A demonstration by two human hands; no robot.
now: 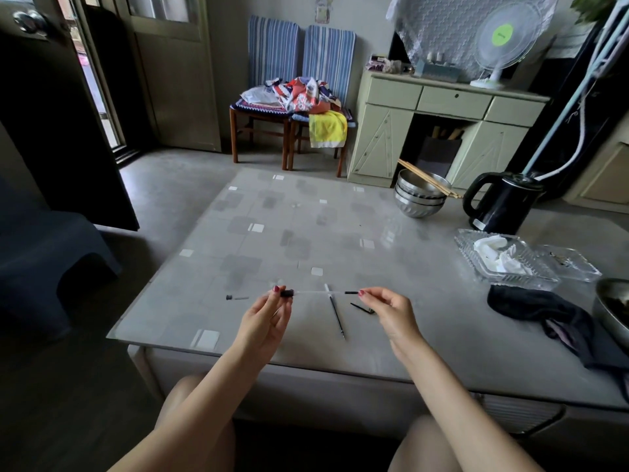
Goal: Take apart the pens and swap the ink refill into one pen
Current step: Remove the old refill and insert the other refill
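I hold a clear pen barrel (316, 292) level above the glass table (306, 233). My left hand (269, 318) pinches its black left end. My right hand (391, 310) pinches the black piece at its right end. Under the barrel an ink refill (337, 313) lies on the glass, pointing toward me. A small black part (362, 307) rests just left of my right hand. Another short pen piece (237, 297) with a dark cap lies to the left of my left hand.
At the right of the table are stacked steel bowls with chopsticks (420, 195), a black kettle (500, 202), a clear glass tray with tissue (503, 260), and a dark cloth (544, 311). Two chairs (289, 97) and a cabinet (442, 124) stand beyond.
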